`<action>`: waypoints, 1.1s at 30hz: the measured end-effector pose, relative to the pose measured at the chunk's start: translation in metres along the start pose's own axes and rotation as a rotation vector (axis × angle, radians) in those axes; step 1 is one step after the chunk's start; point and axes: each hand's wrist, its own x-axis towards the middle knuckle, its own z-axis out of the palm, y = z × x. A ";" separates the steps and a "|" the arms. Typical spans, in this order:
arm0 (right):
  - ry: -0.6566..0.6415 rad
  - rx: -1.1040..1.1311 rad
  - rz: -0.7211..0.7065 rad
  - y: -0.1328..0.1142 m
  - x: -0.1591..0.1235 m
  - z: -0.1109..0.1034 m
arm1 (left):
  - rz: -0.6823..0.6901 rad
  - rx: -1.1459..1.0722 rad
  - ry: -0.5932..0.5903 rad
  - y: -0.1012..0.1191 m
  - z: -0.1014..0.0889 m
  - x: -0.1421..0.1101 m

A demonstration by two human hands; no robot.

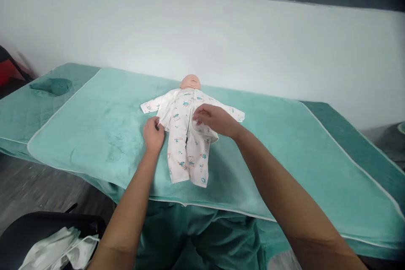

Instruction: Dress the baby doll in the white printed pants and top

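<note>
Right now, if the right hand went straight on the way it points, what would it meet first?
Probably the front of the clothes; depth is unclear, so the right hand may already touch them.

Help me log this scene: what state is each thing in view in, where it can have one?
Doll: lying on the bed, head toward the wall.
Patterned clothing: sleeves spread, legs pointing to the near edge.
Left hand: bent fingers at the clothing's edge; grip unclear.
Right hand: fingers curled at the clothing's front; grip unclear.
Green cover: spread out, lightly creased.
White bundle: crumpled, on the black chair.
</note>
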 end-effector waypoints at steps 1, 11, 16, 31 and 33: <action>0.080 -0.020 -0.003 -0.001 0.009 0.001 | 0.007 -0.016 0.001 -0.001 0.001 0.000; 0.071 -0.611 -0.353 -0.001 0.154 0.056 | 0.254 0.072 0.100 0.005 0.005 -0.010; -0.229 -0.942 -0.657 0.006 0.185 0.072 | 0.306 -0.009 0.049 0.000 0.011 -0.018; -0.030 -1.380 -0.835 -0.005 0.171 0.009 | 0.445 -0.138 0.119 0.005 0.007 -0.011; -0.042 -1.434 -0.803 0.003 0.156 -0.005 | 0.377 -0.203 0.153 0.011 0.003 -0.007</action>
